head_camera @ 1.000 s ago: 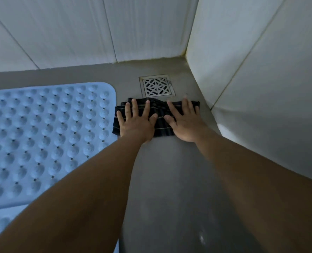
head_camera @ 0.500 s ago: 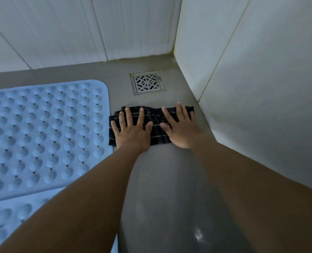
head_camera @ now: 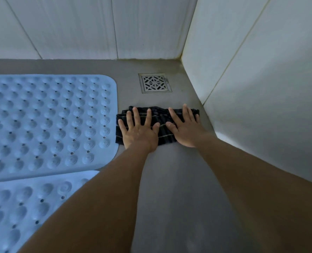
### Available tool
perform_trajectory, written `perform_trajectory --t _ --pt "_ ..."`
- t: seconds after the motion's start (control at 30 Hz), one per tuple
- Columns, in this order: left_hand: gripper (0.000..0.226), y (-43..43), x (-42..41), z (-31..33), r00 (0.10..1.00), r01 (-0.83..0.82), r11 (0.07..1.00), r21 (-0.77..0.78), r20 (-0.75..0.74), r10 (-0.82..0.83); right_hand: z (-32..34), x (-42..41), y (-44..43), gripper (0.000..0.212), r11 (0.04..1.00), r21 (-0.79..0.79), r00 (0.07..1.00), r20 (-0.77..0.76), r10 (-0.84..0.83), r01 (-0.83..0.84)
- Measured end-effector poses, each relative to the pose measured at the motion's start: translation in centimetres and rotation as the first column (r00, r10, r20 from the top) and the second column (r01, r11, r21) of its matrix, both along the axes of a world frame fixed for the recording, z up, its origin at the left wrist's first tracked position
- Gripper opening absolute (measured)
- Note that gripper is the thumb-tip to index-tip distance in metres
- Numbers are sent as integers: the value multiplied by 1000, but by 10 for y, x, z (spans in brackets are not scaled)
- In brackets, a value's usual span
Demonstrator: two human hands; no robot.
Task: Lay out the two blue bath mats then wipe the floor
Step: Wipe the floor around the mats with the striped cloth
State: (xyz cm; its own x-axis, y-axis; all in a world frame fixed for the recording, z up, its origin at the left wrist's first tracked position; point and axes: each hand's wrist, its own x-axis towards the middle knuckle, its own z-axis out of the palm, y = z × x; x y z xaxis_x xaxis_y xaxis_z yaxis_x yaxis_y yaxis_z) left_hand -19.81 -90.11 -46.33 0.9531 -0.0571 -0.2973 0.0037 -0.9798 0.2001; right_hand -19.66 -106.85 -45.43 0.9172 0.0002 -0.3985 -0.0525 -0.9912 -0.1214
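Observation:
Two blue bath mats with raised bumps lie flat on the grey floor (head_camera: 179,179): one mat (head_camera: 47,121) at the left, the second mat (head_camera: 23,207) nearer to me, its edge against the first. A dark striped cloth (head_camera: 160,115) lies on the floor between the first mat's right edge and the right wall. My left hand (head_camera: 139,131) and my right hand (head_camera: 185,129) press flat on the cloth side by side, fingers spread. My forearms hide part of the nearer mat and the floor.
A square metal floor drain (head_camera: 154,83) sits just beyond the cloth. White tiled walls (head_camera: 261,79) close the corner at the back and on the right. The grey floor nearer to me looks glossy and wet.
Both hands have drawn the cloth back from the drain toward me, along the strip of floor beside the mat. More of the nearer mat shows now.

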Motion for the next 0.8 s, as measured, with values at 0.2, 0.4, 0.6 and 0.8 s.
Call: perform_trajectory --t 0.2,0.4,0.6,0.8 --pt "60 0 -68 4 1000 5 1000 -19 -14 -5 11 -66 1 62 1000 -1 998 -56 -13 13" --pt "59 0 -128 8 999 11 1000 -26 -40 -12 9 -125 2 62 999 -2 996 -77 -49 49" --pt "60 1 -133 5 1000 12 1000 -7 -11 -12 4 -135 4 61 996 12 994 -61 -91 92" --pt "60 0 -133 0 1000 14 1000 12 21 -14 -1 -136 2 61 997 19 997 -11 -79 79"
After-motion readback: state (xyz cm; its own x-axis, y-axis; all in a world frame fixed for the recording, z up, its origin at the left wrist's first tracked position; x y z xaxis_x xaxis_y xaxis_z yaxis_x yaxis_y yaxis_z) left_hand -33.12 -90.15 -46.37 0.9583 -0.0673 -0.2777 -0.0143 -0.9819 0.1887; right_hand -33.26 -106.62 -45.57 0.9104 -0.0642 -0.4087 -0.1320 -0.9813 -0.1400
